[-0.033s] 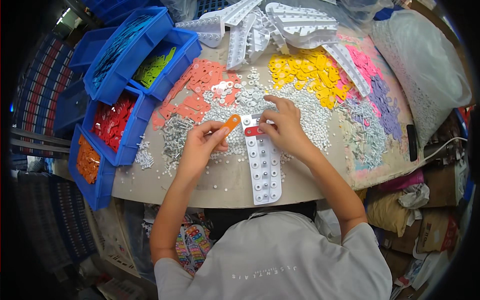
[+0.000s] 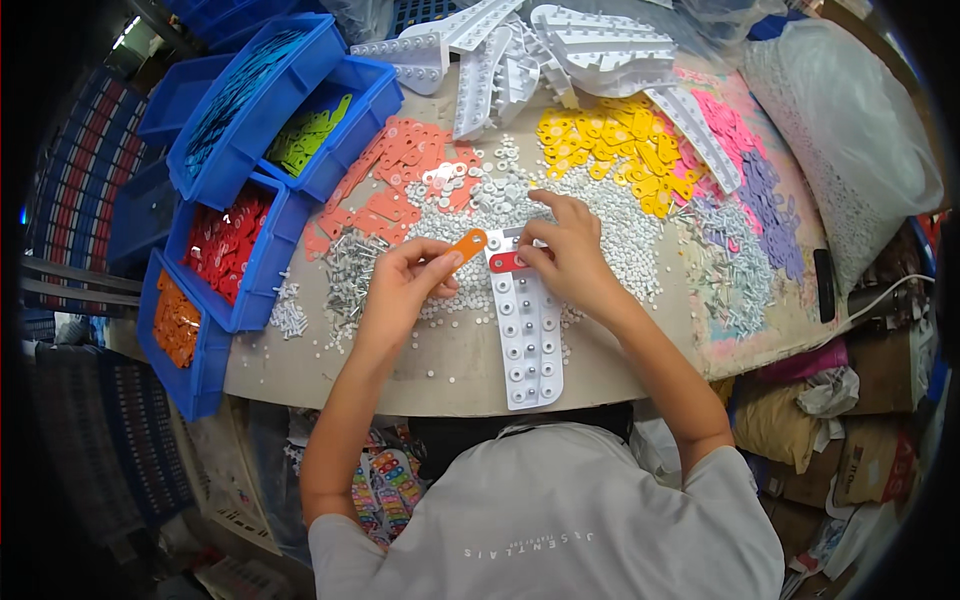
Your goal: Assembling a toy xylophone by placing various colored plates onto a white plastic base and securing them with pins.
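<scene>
My left hand pinches an orange plastic strip with a hole at its end, between thumb and fingers. The strip's tip is at the upper left edge of a white pegged holder, which stands lengthwise before me with rows of round sockets and metal pins. Across the holder's upper part lies a red strip. My right hand has its thumb and a finger closed at the red strip's right end, other fingers raised. Whether that grip also holds a small part is hidden.
White washers spread behind the holder, with metal rivets to the left. Coral strips, yellow strips and purple strips lie in piles. Blue bins stand left; a bulging clear bag and a phone-like black object are right.
The orange strip in my left hand has shifted slightly right, its tip closer to the white holder's corner. My right hand and the red strip look unchanged.
</scene>
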A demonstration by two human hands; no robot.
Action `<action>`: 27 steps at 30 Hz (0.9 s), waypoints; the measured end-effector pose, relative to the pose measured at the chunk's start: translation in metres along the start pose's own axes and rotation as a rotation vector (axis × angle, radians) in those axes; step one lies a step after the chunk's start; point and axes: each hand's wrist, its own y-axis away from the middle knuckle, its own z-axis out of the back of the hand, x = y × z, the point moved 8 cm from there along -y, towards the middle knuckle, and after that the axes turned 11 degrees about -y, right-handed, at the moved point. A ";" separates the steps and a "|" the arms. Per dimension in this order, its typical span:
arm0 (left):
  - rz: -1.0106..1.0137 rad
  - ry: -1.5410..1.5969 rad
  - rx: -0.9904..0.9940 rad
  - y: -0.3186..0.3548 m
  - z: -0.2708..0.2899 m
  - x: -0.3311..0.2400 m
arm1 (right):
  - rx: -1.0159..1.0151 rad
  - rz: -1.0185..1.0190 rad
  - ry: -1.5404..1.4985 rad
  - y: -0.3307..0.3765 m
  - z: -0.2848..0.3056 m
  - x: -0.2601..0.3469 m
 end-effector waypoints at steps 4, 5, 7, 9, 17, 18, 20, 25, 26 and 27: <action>-0.073 -0.050 -0.023 -0.026 -0.007 -0.004 | -0.066 0.015 0.083 0.005 -0.004 -0.001; -0.118 -0.115 -0.046 -0.032 -0.009 -0.008 | -0.087 0.020 0.125 0.007 -0.003 0.000; -0.147 -0.210 -0.042 -0.042 -0.017 -0.014 | -0.135 -0.015 0.144 0.011 -0.001 0.001; -0.228 -0.281 -0.045 -0.050 -0.027 -0.016 | -0.182 -0.047 0.161 0.015 0.002 0.001; -0.411 -0.530 -0.127 -0.073 -0.053 -0.001 | -0.199 -0.085 0.183 0.019 -0.002 -0.006; -0.435 -0.600 -0.173 -0.070 -0.053 -0.006 | -0.206 -0.081 0.183 0.019 0.001 -0.004; -0.452 -0.670 -0.221 -0.067 -0.053 -0.008 | -0.210 -0.075 0.188 0.017 0.001 -0.004; -0.422 -0.668 -0.196 -0.067 -0.052 0.000 | -0.191 -0.091 0.173 0.014 -0.001 -0.009; -0.419 -0.668 -0.198 -0.065 -0.053 0.001 | -0.190 -0.091 0.167 0.016 -0.002 -0.009; -0.401 -0.672 -0.190 -0.065 -0.053 0.003 | -0.189 -0.089 0.167 0.016 -0.002 -0.009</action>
